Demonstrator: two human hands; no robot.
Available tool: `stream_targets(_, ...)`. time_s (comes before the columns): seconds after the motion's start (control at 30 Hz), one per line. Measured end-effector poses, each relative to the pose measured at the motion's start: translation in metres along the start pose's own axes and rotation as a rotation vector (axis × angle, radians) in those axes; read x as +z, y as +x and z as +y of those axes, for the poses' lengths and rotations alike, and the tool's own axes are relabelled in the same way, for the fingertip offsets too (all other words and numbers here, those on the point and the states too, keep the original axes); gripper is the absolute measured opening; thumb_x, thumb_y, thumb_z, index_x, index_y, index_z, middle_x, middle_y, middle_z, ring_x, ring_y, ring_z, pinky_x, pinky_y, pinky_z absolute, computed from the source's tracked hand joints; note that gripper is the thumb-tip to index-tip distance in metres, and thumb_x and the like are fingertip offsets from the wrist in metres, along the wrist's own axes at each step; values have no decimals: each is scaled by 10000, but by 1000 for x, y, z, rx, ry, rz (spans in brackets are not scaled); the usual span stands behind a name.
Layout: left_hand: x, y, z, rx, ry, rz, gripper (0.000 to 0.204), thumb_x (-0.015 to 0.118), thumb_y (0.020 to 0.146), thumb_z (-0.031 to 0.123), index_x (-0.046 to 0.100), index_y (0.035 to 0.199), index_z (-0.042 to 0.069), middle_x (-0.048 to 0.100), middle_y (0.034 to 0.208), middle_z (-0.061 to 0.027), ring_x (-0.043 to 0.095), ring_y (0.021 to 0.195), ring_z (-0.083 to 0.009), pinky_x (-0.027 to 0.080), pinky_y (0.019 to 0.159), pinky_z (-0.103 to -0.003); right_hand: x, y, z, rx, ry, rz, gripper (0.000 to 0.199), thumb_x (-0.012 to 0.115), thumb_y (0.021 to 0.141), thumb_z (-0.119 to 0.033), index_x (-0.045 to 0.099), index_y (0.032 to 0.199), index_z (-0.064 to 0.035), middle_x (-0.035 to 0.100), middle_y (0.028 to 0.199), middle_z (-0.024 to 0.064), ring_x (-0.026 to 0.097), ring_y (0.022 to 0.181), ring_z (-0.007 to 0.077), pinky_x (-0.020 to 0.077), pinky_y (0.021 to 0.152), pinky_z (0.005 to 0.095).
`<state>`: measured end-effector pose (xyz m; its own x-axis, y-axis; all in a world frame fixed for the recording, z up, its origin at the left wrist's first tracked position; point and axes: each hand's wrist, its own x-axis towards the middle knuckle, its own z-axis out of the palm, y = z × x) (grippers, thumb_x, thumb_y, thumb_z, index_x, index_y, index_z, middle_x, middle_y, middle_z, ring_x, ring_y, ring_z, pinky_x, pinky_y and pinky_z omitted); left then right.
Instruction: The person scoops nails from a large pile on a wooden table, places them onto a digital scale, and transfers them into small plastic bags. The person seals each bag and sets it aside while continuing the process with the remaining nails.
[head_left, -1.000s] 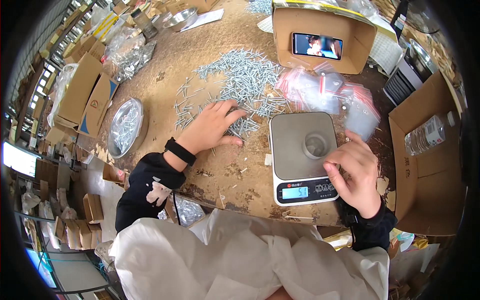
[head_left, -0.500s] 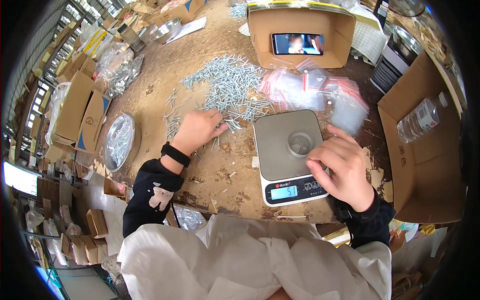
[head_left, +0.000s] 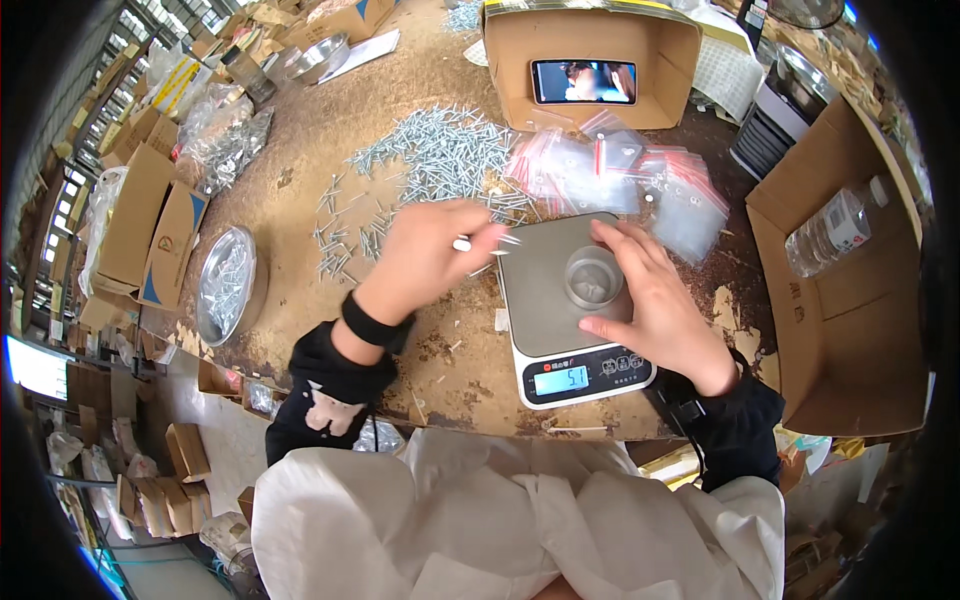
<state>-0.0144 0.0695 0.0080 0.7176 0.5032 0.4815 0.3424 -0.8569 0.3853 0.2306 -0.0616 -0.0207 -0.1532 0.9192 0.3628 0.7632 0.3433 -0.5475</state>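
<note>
My left hand (head_left: pixel 425 250) is closed on a few silvery screws (head_left: pixel 508 240) that stick out past the fingertips, slightly blurred. It is between the pile of loose screws (head_left: pixel 445 150) and the digital kitchen scale (head_left: pixel 540 330). A small round clear cup (head_left: pixel 592 277) stands on the grey weighing plate; its contents are hard to make out. My right hand (head_left: pixel 660 305) is open around the cup's right side, thumb in front and fingers behind. Whether it touches the cup, I cannot tell. The scale's display is lit.
Behind the scale lie several clear zip bags (head_left: pixel 570 170) with red edges. A phone (head_left: pixel 584 82) leans inside a cardboard box (head_left: pixel 510 60). To the right, an open carton (head_left: pixel 830 330) holds a plastic bottle (head_left: pixel 835 230). A metal bowl (head_left: pixel 258 290) of bagged screws stands at left.
My left hand has lifted from the screw pile and moved right toward the scale, with screws in its fingers. My right hand has opened and spread beside the cup.
</note>
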Motion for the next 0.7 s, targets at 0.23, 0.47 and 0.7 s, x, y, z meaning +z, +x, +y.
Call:
stream_targets(0.23, 52, 31, 40, 192, -77, -57, 190, 651, 874, 208, 597, 791, 45, 612, 747, -101, 606, 628, -298, 461, 536, -380, 12, 5, 2, -37, -10, 38, 718, 818, 658, -170, 507, 1288, -23, 595, 1157, 173, 520, 1150, 356, 324, 1080, 524)
stream_targets(0.47, 74, 18, 51, 159, 92, -9, 194, 671, 850, 267, 622, 844, 79, 646, 823, -65, 636, 659, -276, 512, 577, -368, 23, 4, 1, -57, 73, 103, 709, 811, 628, -125, 525, 1268, -18, 610, 1098, 165, 540, 1099, 352, 396, 999, 473)
stream_targets(0.7, 74, 19, 49, 62, 24, 23, 243, 697, 831, 300, 614, 850, 73, 625, 823, -63, 629, 654, -282, 509, 576, -383, 24, 2, 5, -15, 79, 76, 708, 813, 614, -122, 533, 1257, -27, 584, 1120, 177, 535, 1075, 367, 424, 948, 453)
